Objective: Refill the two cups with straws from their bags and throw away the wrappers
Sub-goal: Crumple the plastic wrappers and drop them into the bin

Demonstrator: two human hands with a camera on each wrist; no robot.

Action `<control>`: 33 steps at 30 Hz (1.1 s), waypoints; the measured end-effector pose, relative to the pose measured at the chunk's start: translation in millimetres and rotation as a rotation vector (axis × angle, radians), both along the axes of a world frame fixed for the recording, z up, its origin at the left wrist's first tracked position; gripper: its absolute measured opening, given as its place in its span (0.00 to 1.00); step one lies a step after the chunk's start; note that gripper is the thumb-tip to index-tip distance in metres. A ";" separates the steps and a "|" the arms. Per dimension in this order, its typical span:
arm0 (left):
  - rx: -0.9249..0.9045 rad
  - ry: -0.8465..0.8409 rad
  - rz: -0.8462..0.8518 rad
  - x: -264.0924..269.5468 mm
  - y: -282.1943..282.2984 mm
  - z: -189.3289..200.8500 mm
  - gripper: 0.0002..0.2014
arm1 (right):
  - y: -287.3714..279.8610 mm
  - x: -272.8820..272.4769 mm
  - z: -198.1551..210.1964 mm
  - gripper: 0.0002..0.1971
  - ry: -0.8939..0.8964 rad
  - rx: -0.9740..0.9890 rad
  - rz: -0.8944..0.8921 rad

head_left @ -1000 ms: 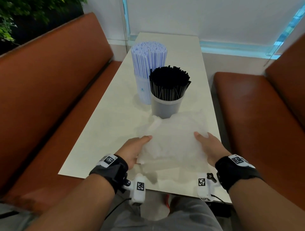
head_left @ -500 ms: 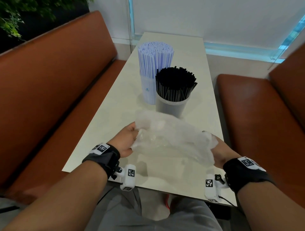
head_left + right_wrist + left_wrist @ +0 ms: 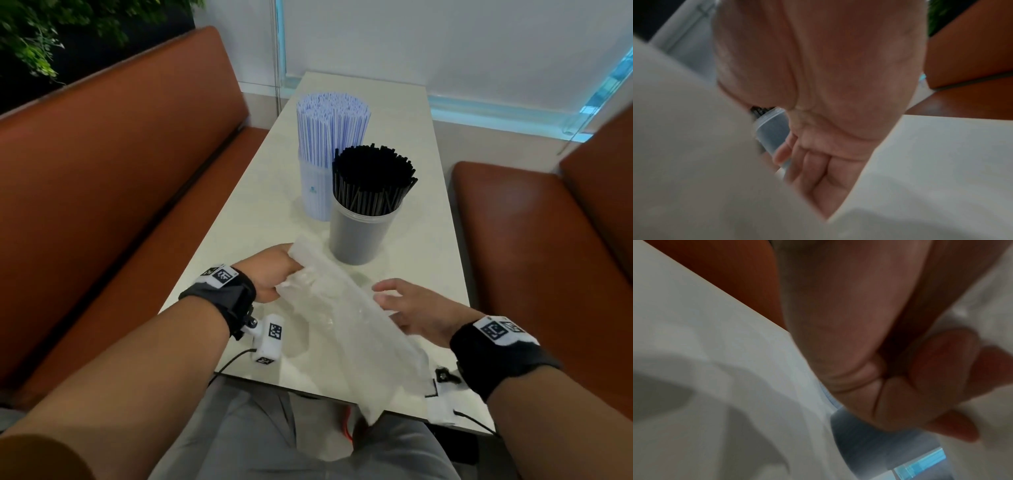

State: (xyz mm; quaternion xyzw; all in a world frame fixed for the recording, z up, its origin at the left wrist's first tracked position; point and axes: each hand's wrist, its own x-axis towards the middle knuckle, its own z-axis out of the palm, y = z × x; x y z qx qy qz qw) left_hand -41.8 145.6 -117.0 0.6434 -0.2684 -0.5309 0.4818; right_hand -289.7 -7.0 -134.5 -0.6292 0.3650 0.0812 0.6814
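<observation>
A crumpled clear plastic wrapper point(image 3: 346, 318) hangs slantwise over the near part of the table. My left hand point(image 3: 274, 274) grips its upper left end; the left wrist view shows the fingers point(image 3: 920, 378) curled, with wrapper point(image 3: 982, 296) beside them. My right hand point(image 3: 407, 308) is at the wrapper's right side with fingers straight and spread, holding nothing; the right wrist view shows its flat palm point(image 3: 818, 170). Behind stand a grey cup point(image 3: 363, 236) full of black straws point(image 3: 373, 178) and a pale cup point(image 3: 315, 192) packed with blue-striped wrapped straws point(image 3: 332, 126).
The long pale table point(image 3: 239, 240) runs away from me between two brown benches, one on the left point(image 3: 120, 188) and one on the right point(image 3: 531, 240). The wrapper's lower end hangs past the near table edge above my lap. A green plant point(image 3: 30, 37) is at the far left.
Both hands were on the wrapper as it lay on the table. My left hand has lifted its end, my right hand has let go, and the wrapper now hangs down.
</observation>
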 end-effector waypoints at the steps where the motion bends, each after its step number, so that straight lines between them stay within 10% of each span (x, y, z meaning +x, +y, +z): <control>1: 0.032 -0.031 0.022 -0.6 -3.6 1.0 0.15 | 7.8 4.9 1.0 0.34 0.008 -0.009 0.063; 7: -0.206 0.303 0.142 -16.2 -13.9 -1.5 0.11 | 26.0 17.5 8.3 0.18 -0.133 0.012 0.088; 10: -0.303 0.579 0.250 -31.2 -6.1 -16.1 0.31 | 27.2 18.5 9.8 0.21 -0.256 -0.001 -0.146; 13: -0.220 0.467 0.071 -55.4 4.7 -30.6 0.41 | 33.1 20.0 5.4 0.20 -0.299 -0.008 -0.301; 19: -0.177 0.113 0.010 -78.1 10.1 -33.3 0.26 | 52.1 16.2 -5.8 0.17 -0.291 -0.019 -0.324; 33: -0.218 0.511 0.060 -74.0 21.5 -18.7 0.15 | 54.1 1.9 7.5 0.19 -0.400 0.042 -0.384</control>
